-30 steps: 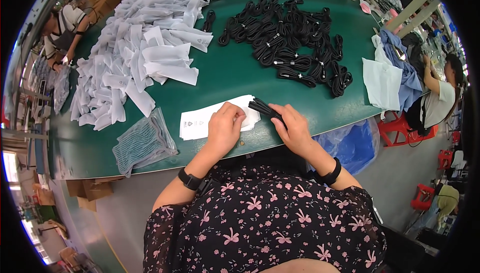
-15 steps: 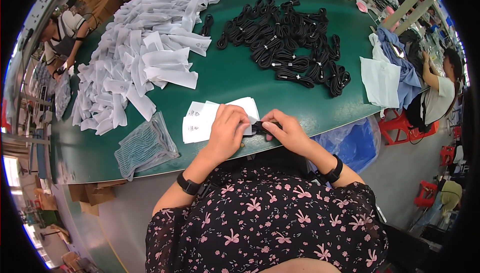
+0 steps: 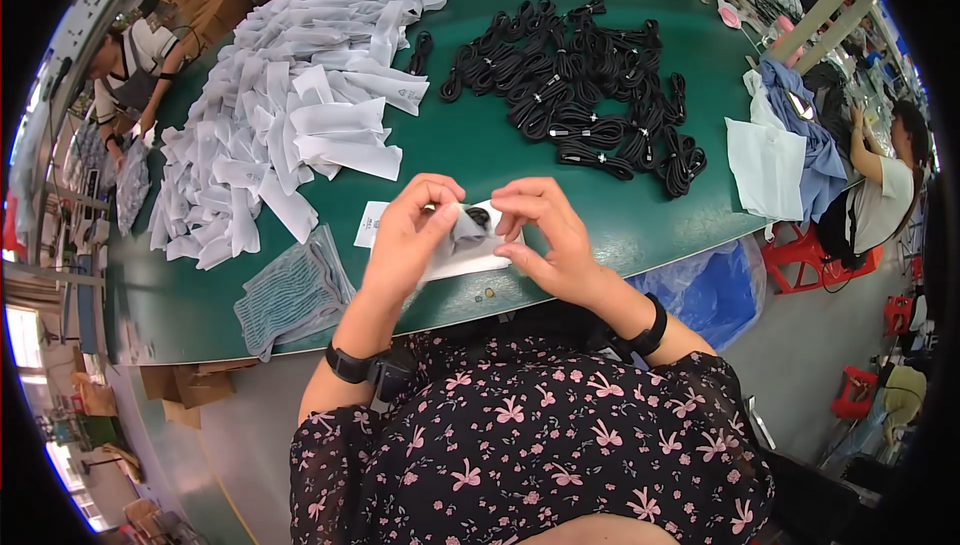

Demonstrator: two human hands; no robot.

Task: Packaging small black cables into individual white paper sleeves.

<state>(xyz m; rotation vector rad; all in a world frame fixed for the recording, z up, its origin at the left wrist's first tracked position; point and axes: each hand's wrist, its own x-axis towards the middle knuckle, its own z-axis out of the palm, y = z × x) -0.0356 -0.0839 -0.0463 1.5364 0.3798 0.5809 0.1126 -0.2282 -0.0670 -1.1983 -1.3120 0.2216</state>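
A small whitish paper sleeve [image 3: 466, 236] stands in front of me, a coiled black cable [image 3: 479, 217] showing in its mouth. My left hand [image 3: 405, 237] pinches the sleeve's left side between thumb and fingers. On the other side, my right hand [image 3: 550, 237] is at the sleeve's right edge, its fingers curved and apart from the thumb. Whether those fingertips touch the sleeve is hard to see. Beneath both hands lies a stack of flat white sleeves [image 3: 470, 267], and a printed corner [image 3: 370, 223] of it sticks out at left.
A large heap of filled white sleeves [image 3: 290, 95] covers the table's far left. Black coiled cables [image 3: 570, 85] are piled at centre right. A striped cloth in a clear bag [image 3: 295, 290] lies near left. Blue plastic-lined bin [image 3: 700, 290] stands below the right edge. Two people work nearby.
The sleeve has been lifted off the stack and tilted up, with the cable now inside it. My right hand has let go of the cable and spread its fingers. My left hand has shifted left.
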